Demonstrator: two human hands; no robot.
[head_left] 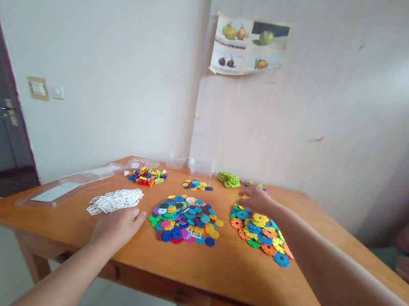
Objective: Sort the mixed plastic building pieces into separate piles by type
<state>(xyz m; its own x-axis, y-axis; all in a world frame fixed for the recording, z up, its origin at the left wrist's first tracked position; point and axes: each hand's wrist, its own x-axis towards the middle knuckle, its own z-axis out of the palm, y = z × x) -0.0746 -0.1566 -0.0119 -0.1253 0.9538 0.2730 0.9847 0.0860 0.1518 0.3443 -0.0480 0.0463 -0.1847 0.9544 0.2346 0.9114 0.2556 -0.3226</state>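
My left hand rests on the table edge side of a heap of white plastic pieces, left of a large mixed pile of colourful notched discs. Its fingers are curled and hidden under the palm, the thumb lying forward. My right hand reaches over the far side of a pile of larger gear-edged discs. Its fingers point left and are closed at the tips, around a blurred yellow disc. A small group of blue and yellow discs lies behind the mixed pile.
On the wooden table are colourful building blocks, green pieces and a few purple-blue pieces. Clear plastic tubs stand by the wall. Transparent lids lie along the left edge. Fruit pictures hang above.
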